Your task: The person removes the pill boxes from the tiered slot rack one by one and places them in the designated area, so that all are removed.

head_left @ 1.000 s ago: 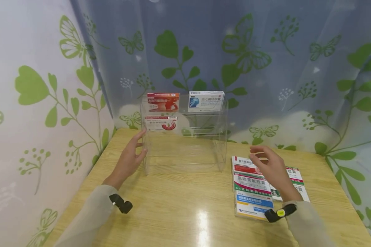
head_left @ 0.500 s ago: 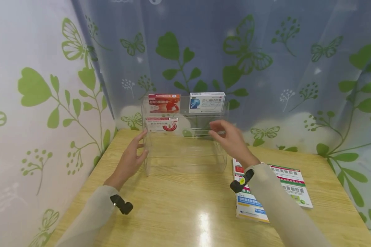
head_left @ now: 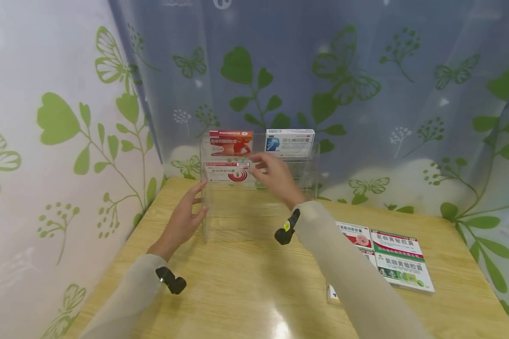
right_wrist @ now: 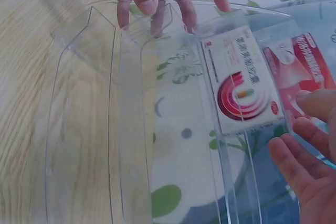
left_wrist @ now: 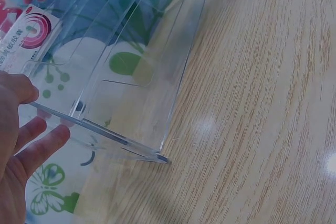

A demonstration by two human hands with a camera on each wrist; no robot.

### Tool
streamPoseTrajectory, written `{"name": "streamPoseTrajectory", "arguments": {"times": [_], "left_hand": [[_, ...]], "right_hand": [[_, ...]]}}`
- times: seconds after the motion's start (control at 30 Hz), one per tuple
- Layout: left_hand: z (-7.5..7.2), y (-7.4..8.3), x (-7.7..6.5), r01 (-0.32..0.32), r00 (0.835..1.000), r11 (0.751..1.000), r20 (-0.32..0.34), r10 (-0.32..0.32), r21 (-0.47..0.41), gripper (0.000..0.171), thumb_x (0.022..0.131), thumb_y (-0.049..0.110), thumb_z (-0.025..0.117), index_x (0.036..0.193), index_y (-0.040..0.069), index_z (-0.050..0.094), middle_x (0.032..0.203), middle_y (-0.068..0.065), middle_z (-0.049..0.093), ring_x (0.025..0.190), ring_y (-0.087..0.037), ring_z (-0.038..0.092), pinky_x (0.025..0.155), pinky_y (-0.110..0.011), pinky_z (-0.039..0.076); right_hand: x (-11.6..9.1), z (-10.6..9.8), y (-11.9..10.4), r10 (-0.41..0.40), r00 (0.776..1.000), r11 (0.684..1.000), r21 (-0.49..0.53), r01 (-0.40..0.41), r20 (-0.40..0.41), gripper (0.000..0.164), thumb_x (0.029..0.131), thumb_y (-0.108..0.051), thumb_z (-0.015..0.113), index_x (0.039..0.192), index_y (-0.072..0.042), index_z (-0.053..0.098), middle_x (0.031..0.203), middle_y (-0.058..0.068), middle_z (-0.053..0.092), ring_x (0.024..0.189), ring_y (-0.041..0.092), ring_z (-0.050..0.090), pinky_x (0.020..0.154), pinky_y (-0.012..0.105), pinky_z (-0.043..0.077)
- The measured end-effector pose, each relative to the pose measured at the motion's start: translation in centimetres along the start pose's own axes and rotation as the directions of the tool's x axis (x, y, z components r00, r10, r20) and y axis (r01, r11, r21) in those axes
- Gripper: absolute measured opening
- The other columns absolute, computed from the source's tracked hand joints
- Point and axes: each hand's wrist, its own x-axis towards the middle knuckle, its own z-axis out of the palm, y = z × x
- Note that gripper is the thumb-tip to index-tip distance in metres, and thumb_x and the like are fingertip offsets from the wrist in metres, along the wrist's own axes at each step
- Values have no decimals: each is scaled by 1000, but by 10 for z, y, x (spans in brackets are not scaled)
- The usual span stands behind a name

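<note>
Roomy tabletop point(head_left: 233, 282), left fingers point(head_left: 196, 189) extended at rack edge point(head_left: 207, 222), right fingers point(head_left: 261, 157) parted beside box point(head_left: 225, 173)

left hand point(left_wrist: 20, 162) | apparently touching clear rack point(left_wrist: 123, 98) | red-ringed box point(left_wrist: 30, 38) inside rack

Behind the colourless rack point(head_left: 237, 192), the curtain point(head_left: 396, 115) is blue-grey with green leaves and butterflies. In the rack's top row are an orange-red box point(head_left: 226, 143) and a white-and-blue box point(head_left: 290, 143); below these, one white box point(head_left: 225, 173) carries concentric red arcs.
</note>
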Motion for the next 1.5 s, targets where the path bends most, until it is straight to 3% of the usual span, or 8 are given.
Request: {"name": "streamPoseTrajectory", "arguments": {"times": [0.37,0.47,0.7,0.83,1.13,1.3,1.5], "left_hand": [[0,2,0,4,1000,1000,-2,-4,-9,76,107,-2,64,172,18,31,172,-23,37,134,-52,64,87,-53,70],[0,1,-1,0,1000,1000,-2,0,-4,76,106,-1,64,172,17,30,173,-23,37,133,-51,64,87,-53,70],[4,1,0,1,1000,1000,5,-1,-4,77,106,-1,65,172,19,30,173,-21,37,134,-50,64,87,-52,70],[4,0,0,2,1000,1000,-1,-2,-5,76,106,-2,65,171,17,31,173,-22,37,133,-51,64,88,-53,70],[-1,1,-1,9,1000,1000,-6,-9,25,76,107,0,64,172,17,29,174,-21,36,134,-50,64,88,-54,69],[-2,2,-1,17,1000,1000,10,-17,13,77,107,2,64,173,19,28,175,-19,34,136,-49,63,91,-56,68],[0,0,0,8,1000,1000,12,-8,9,77,108,2,64,173,18,27,175,-20,34,136,-50,63,90,-56,68]], "right_hand": [[9,17,-1,2,1000,992,-126,2,31,31,108,-17,72,138,-11,74,134,13,60,125,30,68,104,47,62],[10,21,1,-11,999,990,-139,15,30,27,108,-13,71,135,-9,74,138,13,63,125,30,69,104,45,63],[3,12,0,-17,996,997,-71,11,-89,25,110,-11,65,134,-6,73,137,14,68,124,30,68,109,44,62],[-4,-6,-1,-46,986,997,-61,37,-161,26,110,-12,67,134,-8,74,135,14,70,122,30,71,107,44,63],[-44,-69,15,-11,986,998,-60,1,-164,30,111,-15,66,140,-10,71,139,13,69,127,32,70,109,50,62],[-83,-105,43,13,985,993,-115,-33,-170,33,114,-17,61,144,-6,67,141,18,66,131,38,66,112,58,58],[-147,-148,74,88,973,973,-190,-130,-213,39,116,-28,55,149,-9,64,147,20,64,132,43,64,112,67,55]]}}
